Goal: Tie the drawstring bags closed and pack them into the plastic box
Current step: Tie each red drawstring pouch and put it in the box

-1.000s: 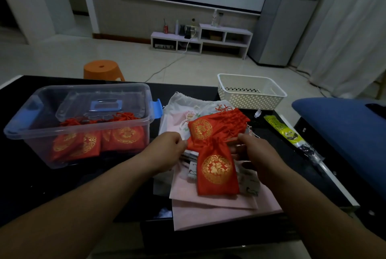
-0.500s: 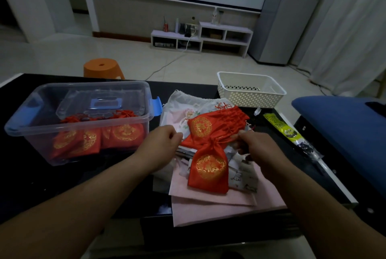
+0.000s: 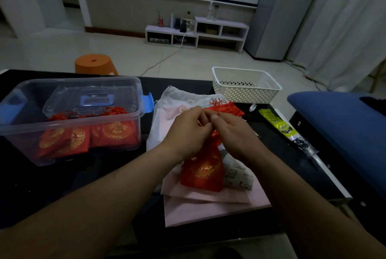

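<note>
Two hands meet above the middle of the black table (image 3: 62,185). The left hand (image 3: 188,133) and the right hand (image 3: 236,133) both have curled fingers, and each one pinches the thin red cord (image 3: 200,123) at the neck of one red bag (image 3: 203,170). This bag hangs down from its neck. Its lower part rests on the pink cloths (image 3: 208,208) near the near edge, with the gold round print facing up. The hands cover the neck, so I cannot tell if a knot is there.

The box (image 3: 71,82) stands open on the left of the table. It is clear plastic with blue latches. Inside I count three packed bags (image 3: 116,133) along the near wall (a fourth may hide between them). Through the clear wall one lid (image 3: 83,104) with a blue handle shows at the far side.

Just beyond the hands lies a pile (image 3: 229,108) of more red bags. The hands hide most of it, so I cannot count them. The pile lies on one white bag (image 3: 173,102). One small pouch (image 3: 238,173) with bear drawings touches the red bag on its right.

Far right of the pile stands one white basket (image 3: 246,89). One green-yellow packet (image 3: 279,127) lies by the right edge, and a blue cushion (image 3: 344,121) is to its right. One orange stool (image 3: 94,64) stands on the floor beyond the table.
</note>
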